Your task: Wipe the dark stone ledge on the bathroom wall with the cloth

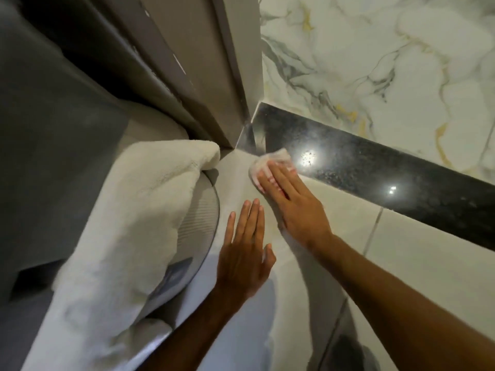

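Note:
The dark speckled stone ledge runs from the corner by the door frame down to the right, with two bright light reflections on it. A small pale cloth lies at the ledge's left end, over its front edge. My right hand rests flat on the cloth, fingers straight, pressing it against the ledge and the tile just below. My left hand lies flat on the pale tiled wall below, fingers apart, holding nothing.
A thick white towel hangs over a curved rail at the left, close to my left hand. A grey door frame meets the ledge's left end. Veined marble tiles rise above the ledge; plain tiles lie below it.

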